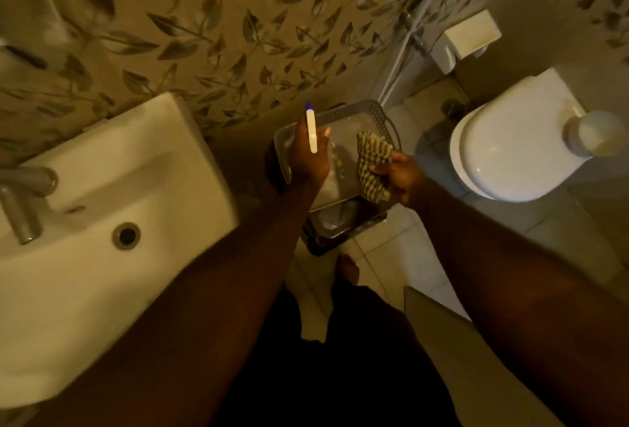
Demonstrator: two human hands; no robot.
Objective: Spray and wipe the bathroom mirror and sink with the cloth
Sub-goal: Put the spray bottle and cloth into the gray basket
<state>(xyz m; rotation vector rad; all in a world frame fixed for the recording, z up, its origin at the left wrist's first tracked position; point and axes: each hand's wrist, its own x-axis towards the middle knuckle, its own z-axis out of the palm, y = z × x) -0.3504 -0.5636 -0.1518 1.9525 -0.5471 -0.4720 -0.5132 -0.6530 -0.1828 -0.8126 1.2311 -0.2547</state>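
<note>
My left hand (308, 157) grips a slim white spray bottle (311, 132) with a blue tip, held upright over a grey perforated basket (354, 112). My right hand (396, 176) clutches a striped green-and-cream cloth (371, 163) above the basket's right side. The white sink (102, 222) lies at the left, with its round drain (126, 235) and a metal tap (23, 202) at its left edge. No mirror shows clearly; a blurred pale shape sits at the top left.
A white toilet (514, 147) with closed lid stands at the right, a roll-like object (592, 132) on its tank. A hose sprayer (422, 1) and white holder (471, 33) hang on the leaf-patterned wall. A dark bin (340, 229) sits under the basket. My bare foot (347, 268) rests on tiled floor.
</note>
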